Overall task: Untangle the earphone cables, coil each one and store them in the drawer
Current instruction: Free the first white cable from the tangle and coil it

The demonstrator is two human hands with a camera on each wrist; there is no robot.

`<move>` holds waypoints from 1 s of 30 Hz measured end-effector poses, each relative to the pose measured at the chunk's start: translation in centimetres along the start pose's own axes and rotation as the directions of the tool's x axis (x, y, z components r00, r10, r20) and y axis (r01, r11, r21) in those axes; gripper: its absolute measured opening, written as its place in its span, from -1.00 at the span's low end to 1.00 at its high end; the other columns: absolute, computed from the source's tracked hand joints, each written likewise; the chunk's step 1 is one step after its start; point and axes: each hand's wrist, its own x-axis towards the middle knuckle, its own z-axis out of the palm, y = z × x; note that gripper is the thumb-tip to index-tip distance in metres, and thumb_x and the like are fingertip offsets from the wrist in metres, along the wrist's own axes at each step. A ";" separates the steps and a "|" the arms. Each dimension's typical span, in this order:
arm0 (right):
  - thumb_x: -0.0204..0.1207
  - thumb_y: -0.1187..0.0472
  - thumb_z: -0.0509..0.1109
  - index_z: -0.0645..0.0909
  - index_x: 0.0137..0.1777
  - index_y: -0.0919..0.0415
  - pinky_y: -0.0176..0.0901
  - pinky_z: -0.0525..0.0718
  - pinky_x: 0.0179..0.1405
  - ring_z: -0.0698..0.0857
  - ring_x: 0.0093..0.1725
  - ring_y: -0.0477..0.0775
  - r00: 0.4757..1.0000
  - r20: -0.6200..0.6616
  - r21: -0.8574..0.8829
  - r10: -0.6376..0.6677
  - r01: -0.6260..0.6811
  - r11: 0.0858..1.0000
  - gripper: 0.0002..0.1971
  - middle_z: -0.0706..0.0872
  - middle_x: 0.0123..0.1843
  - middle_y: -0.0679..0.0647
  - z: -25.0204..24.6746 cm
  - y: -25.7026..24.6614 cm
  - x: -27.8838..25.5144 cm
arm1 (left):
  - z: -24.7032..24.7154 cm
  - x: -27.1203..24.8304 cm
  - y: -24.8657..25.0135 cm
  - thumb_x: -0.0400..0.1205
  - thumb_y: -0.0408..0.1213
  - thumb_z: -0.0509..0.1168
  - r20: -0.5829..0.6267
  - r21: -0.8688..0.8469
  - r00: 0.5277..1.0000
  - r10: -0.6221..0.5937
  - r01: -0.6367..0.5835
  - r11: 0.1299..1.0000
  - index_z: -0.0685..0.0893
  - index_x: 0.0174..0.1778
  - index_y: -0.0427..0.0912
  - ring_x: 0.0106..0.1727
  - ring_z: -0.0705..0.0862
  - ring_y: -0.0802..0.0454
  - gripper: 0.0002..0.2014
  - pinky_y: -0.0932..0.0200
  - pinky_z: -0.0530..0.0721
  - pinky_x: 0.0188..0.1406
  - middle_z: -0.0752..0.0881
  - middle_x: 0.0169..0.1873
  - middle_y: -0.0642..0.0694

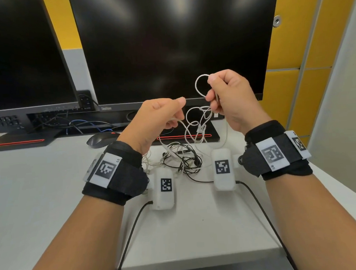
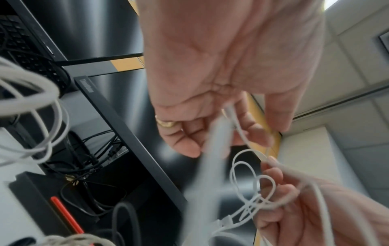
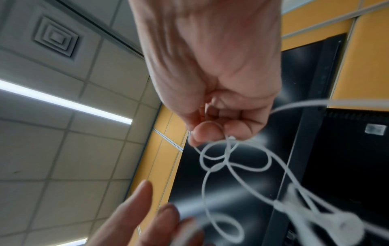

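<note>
I hold a white earphone cable [image 1: 195, 126] in the air in front of the middle monitor. My right hand [image 1: 228, 96] grips it with curled fingers, and a small loop [image 1: 201, 84] stands up above the thumb. My left hand [image 1: 164, 115] pinches a lower strand, a little below and left of the right hand. Tangled loops hang between both hands, seen in the left wrist view as a knot of white cable [image 2: 250, 186] and in the right wrist view with an earbud [image 3: 345, 224]. A black earphone cable [image 1: 184, 159] lies tangled on the desk below. No drawer is in view.
Two dark monitors [image 1: 169, 45] stand behind the hands. A black mouse [image 1: 102, 139] sits left of the left hand. Monitor bases with red stripes [image 1: 183, 137], computer wires and more pale cable [image 1: 147, 162] lie on the white desk [image 1: 42, 181]. Yellow lockers stand at right.
</note>
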 end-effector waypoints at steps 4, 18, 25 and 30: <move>0.74 0.16 0.18 0.55 -0.01 0.08 -0.22 0.68 -0.36 0.67 -0.45 -0.10 0.990 0.138 0.040 0.026 -0.032 0.999 -0.86 0.70 -0.40 -0.03 0.8 -0.5 -0.7 | 0.2 0.1 -0.6 0.63 -0.04 0.33 -0.017 0.038 0.999 -0.032 0.033 0.999 0.64 -0.17 -0.05 -0.11 0.62 0.14 -0.82 0.19 0.56 -0.05 0.66 -0.23 0.05; 0.72 0.16 0.21 0.55 -0.07 0.09 -0.34 0.60 -0.48 0.51 -0.49 -0.16 1.000 -0.013 -0.111 0.011 -0.012 0.994 -0.86 0.54 -0.38 0.01 0.1 0.2 0.0 | 0.3 0.0 -0.1 0.65 -0.46 0.28 0.015 -0.088 0.996 -0.083 0.084 0.993 0.64 -0.12 -0.15 -0.29 0.75 0.14 -0.87 0.27 0.72 -0.23 0.69 -0.35 -0.01; 0.70 0.15 0.25 0.56 -0.05 0.15 -0.38 0.55 -0.56 0.48 -0.37 -0.10 0.995 -0.099 -0.120 0.016 -0.028 0.992 -0.87 0.49 -0.31 0.01 -0.4 0.4 0.4 | -0.3 0.7 -0.4 0.63 -0.47 0.20 -0.279 -0.160 0.941 -0.194 0.153 0.975 0.56 -0.23 -0.17 -0.36 0.68 0.08 -0.84 0.14 0.77 -0.21 0.59 -0.35 -0.10; 0.70 0.14 0.25 0.56 -0.07 0.12 -0.37 0.49 -0.54 0.48 -0.30 -0.08 0.990 -0.138 -0.108 0.039 -0.054 0.993 -0.86 0.50 -0.26 -0.02 -0.7 0.6 0.7 | -0.9 1.8 -0.4 0.64 -0.44 0.20 -0.423 -0.248 0.841 -0.338 0.251 0.936 0.54 -0.15 -0.12 -0.23 0.68 0.11 -0.87 0.17 0.67 -0.15 0.65 -0.19 -0.07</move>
